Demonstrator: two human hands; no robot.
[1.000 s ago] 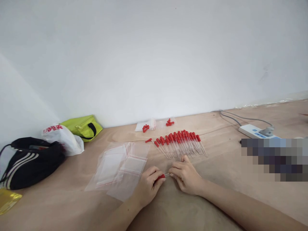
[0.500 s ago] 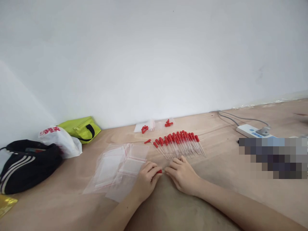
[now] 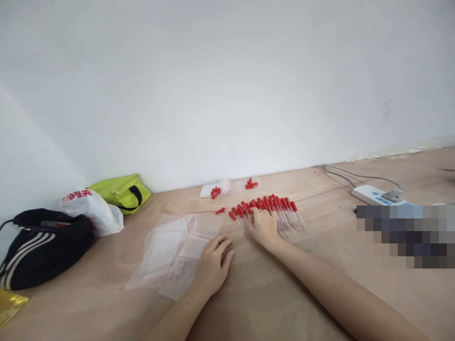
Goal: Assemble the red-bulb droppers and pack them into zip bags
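Observation:
Several glass droppers [image 3: 287, 219] with red rubber bulbs lie side by side in a slanted row in the middle of the table. My right hand [image 3: 263, 227] is over this row, its fingers bent and closed at the red bulb of a dropper; the palm hides part of the glass tubes. Nothing is in my left hand [image 3: 213, 265], which rests with thumb and fingers apart at the right edge of the clear zip bags [image 3: 165, 251]. A single loose red bulb [image 3: 220, 210] lies left of the row.
Against the wall are small clear bags with red bulbs [image 3: 215, 192] and more red bulbs [image 3: 251, 183]. To the left stand a black bag [image 3: 46, 251], a white plastic bag [image 3: 92, 210] and a lime-green pouch [image 3: 122, 189]. A power strip [image 3: 369, 194] with a cable lies right.
My right hand has gone from beside my left hand up onto the row of droppers. The dropper held between both hands has left my left hand, whose fingers have opened.

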